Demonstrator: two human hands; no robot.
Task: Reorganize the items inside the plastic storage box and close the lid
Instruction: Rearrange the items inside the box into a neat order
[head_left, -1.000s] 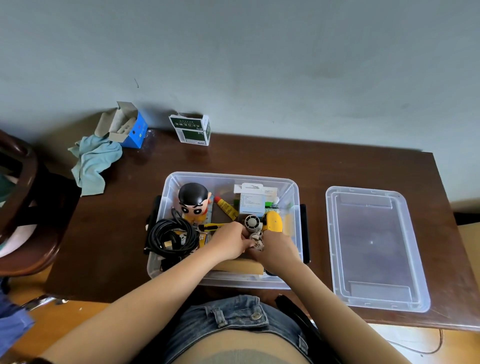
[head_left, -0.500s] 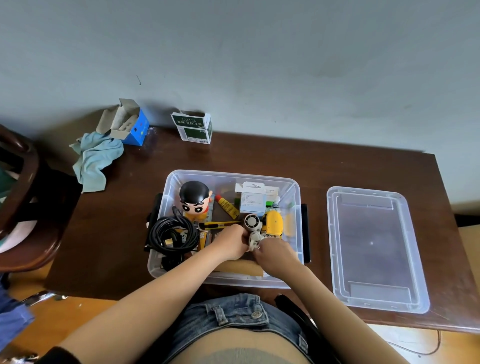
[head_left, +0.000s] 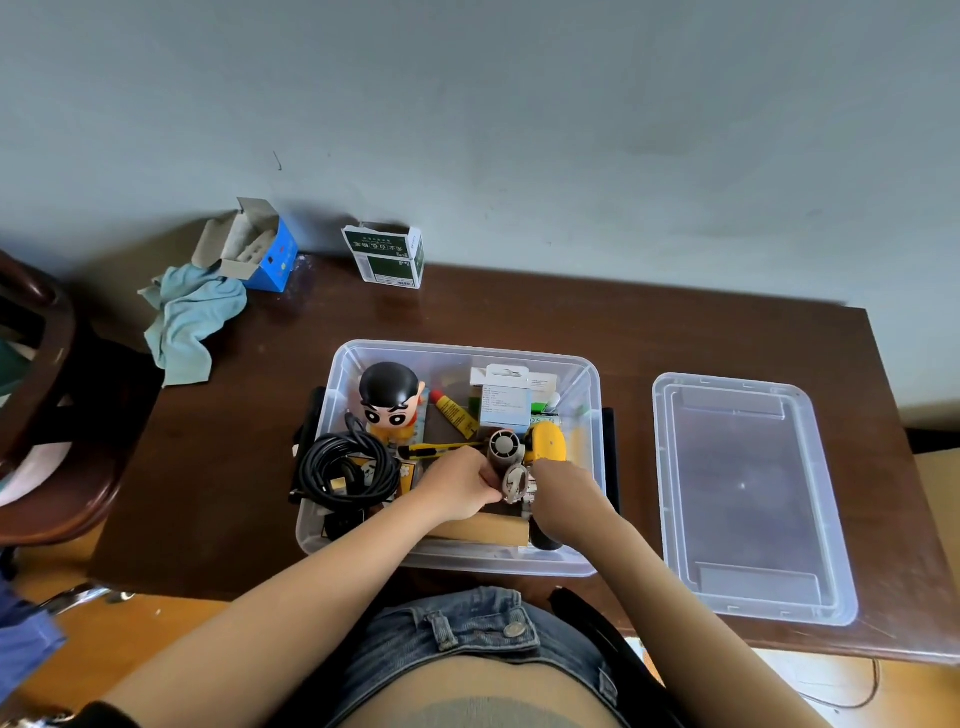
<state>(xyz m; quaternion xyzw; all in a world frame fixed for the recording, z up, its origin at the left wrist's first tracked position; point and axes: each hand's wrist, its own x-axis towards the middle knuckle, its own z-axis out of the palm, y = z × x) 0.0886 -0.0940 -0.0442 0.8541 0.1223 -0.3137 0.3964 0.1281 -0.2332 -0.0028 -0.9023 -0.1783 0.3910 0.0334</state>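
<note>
An open clear plastic storage box stands on the dark wooden table. Its clear lid lies flat to the right. Inside the box are a cartoon figure, a coiled black cable, a yellow tube, a white carton, a yellow gadget and a tan box. Over the box's middle, my left hand and my right hand both hold a small grey hand fan with a white strap hanging from it.
At the table's back left lie a blue open carton and a light-blue cloth. A green-and-white carton stands by the wall. A dark wooden chair is at the left. Black latches flank the storage box.
Both hands stay on the small fan over the box and work at its strap. The fan has barely shifted. The camera has dipped slightly.
</note>
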